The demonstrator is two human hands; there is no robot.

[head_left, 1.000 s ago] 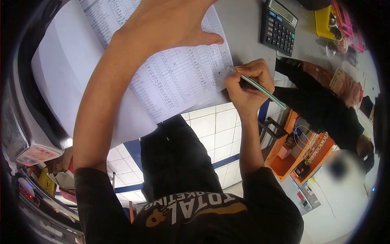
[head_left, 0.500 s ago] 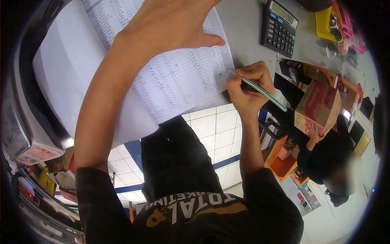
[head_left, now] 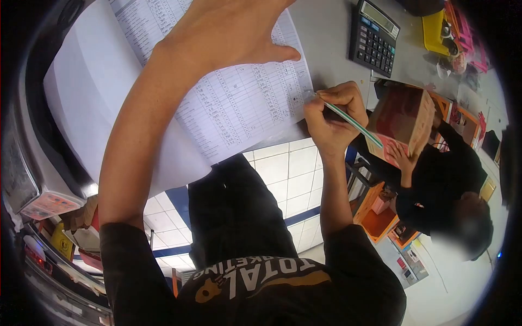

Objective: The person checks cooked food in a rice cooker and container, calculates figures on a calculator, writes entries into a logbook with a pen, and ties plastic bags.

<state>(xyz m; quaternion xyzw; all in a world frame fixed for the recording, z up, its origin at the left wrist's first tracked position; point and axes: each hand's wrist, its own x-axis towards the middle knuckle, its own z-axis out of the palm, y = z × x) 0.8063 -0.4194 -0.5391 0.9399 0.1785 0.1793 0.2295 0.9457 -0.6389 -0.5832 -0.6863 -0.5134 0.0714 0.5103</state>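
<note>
An open ledger book point(head_left: 244, 117) with printed columns and handwritten figures lies on the grey table. My left hand point(head_left: 234, 35) rests across its upper part, thumb stretched out, most fingers beyond the top of the view. At the page's right edge, my right hand point(head_left: 337, 117) is closed around a green-and-white striped pen point(head_left: 360, 129). The pen's writing tip is hidden by my fingers. A blank white page point(head_left: 89, 81) curls up on the left, partly behind my left forearm.
A black calculator point(head_left: 375, 41) lies on the table beyond my right hand. A yellow tray point(head_left: 433, 32) stands at the upper right. Close on the right, another person point(head_left: 440, 179) holds a cardboard carton point(head_left: 399, 114). White floor tiles point(head_left: 277, 168) show below the table edge.
The other person has come nearer, and the carton has moved left and up, closer to my right hand. My hands, the pen and the book stay almost the same.
</note>
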